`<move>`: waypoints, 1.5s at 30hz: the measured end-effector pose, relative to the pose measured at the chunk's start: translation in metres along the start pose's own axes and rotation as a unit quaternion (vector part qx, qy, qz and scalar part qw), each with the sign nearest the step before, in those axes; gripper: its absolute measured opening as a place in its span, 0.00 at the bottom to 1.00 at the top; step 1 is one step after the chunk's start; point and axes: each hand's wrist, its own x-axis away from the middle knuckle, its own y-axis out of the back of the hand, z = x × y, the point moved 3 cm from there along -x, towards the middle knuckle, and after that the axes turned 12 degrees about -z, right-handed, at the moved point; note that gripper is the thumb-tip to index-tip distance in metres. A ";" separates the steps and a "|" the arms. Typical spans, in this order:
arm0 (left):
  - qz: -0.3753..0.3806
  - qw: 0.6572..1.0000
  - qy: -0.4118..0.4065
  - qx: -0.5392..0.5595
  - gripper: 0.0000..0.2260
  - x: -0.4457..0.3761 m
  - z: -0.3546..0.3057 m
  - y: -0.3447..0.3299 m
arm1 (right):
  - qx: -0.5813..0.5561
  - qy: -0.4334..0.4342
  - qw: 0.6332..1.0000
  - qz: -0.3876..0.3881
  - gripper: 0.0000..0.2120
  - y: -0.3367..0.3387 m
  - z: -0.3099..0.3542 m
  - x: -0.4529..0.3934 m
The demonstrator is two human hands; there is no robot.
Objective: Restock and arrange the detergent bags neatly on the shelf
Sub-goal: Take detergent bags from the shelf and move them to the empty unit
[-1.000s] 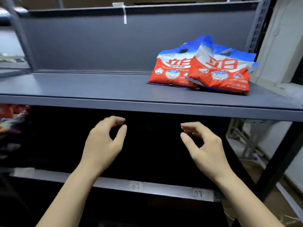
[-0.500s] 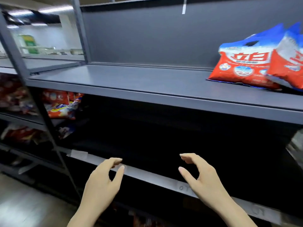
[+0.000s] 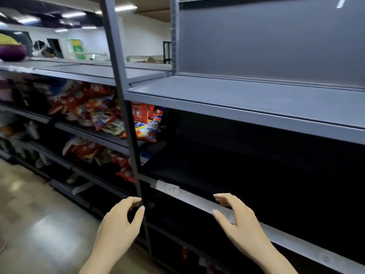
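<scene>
- The room is a large shop or storeroom with a pale polished floor (image 3: 35,224), white far walls and strip lights on a dark ceiling.
- A long run of grey metal shelving fills the view; its top shelf (image 3: 246,99) on the right is a flat grey board with a grey back panel (image 3: 266,40) standing upright behind it.
- A dark upright post (image 3: 126,107) divides the right bay from the left bay and leans slightly rightward toward its lower end in this wide-angle view.
- Below the top shelf in the right bay the space is dark; a lower shelf edge (image 3: 197,198) with a small white label (image 3: 169,188) crosses it diagonally.
- The detergent bags (image 3: 94,107), red and orange with blue and white patches, sit heaped in the left bay on the second level, with more bags (image 3: 87,149) on the level below.
- The heaps are blurred and jumbled, so the facing and long axis of any single bag cannot be told; the piles as a whole stretch along the shelf.
- A purple and yellow object (image 3: 11,50) lies on the far-left top shelf.
- The left hand (image 3: 120,224) hovers low in front of the post, holding nothing, fingers loosely curved with thumb apart from them.
- The right hand (image 3: 239,224) hovers before the lower shelf edge, empty, fingers relaxed and spread from the thumb.
</scene>
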 end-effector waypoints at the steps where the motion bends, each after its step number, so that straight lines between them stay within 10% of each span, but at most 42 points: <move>1: -0.005 1.000 0.009 -0.003 0.10 -0.007 0.012 0.008 | 0.002 0.005 1.000 0.012 0.15 -0.014 0.008 -0.006; 28: -0.076 0.988 0.032 -0.129 0.13 -0.246 0.208 0.100 | 0.004 0.134 0.980 0.146 0.18 -0.320 0.169 -0.219; 45: 0.003 0.991 -0.083 -0.109 0.15 -0.444 0.366 0.153 | 0.073 0.080 0.992 0.069 0.15 -0.496 0.273 -0.311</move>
